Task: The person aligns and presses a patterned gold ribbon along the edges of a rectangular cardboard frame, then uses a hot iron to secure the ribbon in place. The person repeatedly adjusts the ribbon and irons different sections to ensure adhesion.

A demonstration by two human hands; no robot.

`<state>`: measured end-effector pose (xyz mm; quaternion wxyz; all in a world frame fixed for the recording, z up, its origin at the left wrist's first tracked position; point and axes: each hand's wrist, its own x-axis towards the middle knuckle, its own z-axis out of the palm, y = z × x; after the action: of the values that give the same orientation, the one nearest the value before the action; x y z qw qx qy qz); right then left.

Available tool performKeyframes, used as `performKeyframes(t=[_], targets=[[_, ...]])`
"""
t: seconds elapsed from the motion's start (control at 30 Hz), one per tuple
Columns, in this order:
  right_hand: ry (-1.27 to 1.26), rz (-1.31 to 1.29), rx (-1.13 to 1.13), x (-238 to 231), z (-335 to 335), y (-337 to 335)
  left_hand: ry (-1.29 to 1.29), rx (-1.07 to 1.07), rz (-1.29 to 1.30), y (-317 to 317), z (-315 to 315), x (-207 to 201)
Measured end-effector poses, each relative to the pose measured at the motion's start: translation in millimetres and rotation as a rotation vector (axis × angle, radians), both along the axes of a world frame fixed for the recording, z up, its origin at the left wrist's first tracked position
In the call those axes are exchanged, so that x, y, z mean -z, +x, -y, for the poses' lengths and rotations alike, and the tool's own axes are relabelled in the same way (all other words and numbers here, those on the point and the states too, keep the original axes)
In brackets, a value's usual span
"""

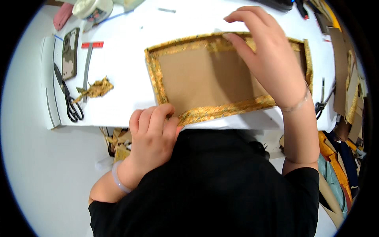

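Observation:
A shallow rectangular cardboard box (183, 75) lies on the white table, its low walls covered in gold patterned fabric and its brown floor bare. At its near left corner my left hand (153, 132) is closed, fingers curled over the wall and thumb pressed at the outside. My right hand (272, 59) hangs over the right half, thumb and fingers spread apart, with the thumb tip close to the far wall. Whether that thumb touches the wall I cannot tell. Part of the box's right side is hidden under my right hand and wrist.
Left of the box lie a crumpled gold fabric scrap (98, 87), black scissors (67, 94), a phone (71, 53) and a grey strip (88, 65). A white tub (92, 10) and a brush (108, 20) are at the back left. Cardboard pieces (339, 71) stand at the right edge.

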<state>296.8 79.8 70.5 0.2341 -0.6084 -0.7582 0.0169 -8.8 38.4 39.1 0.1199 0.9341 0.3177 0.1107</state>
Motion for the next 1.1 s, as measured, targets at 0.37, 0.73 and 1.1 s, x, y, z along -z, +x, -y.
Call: performKeyframes(t=[0.37,0.73,1.1], targets=[[-0.325,0.136,-0.147,21.9,-30.4,49.8,0.009,-0.073,0.194,-2.5,-27.3,-21.0],[0.365,0.410,-0.196,-85.7,-8.3,22.3,-0.045,0.227,0.120,64.0,-156.9,-131.2],[-0.271,0.366,0.347,-115.8,-185.1,177.8,0.003,0.234,0.100,37.5,-138.6,-109.0]])
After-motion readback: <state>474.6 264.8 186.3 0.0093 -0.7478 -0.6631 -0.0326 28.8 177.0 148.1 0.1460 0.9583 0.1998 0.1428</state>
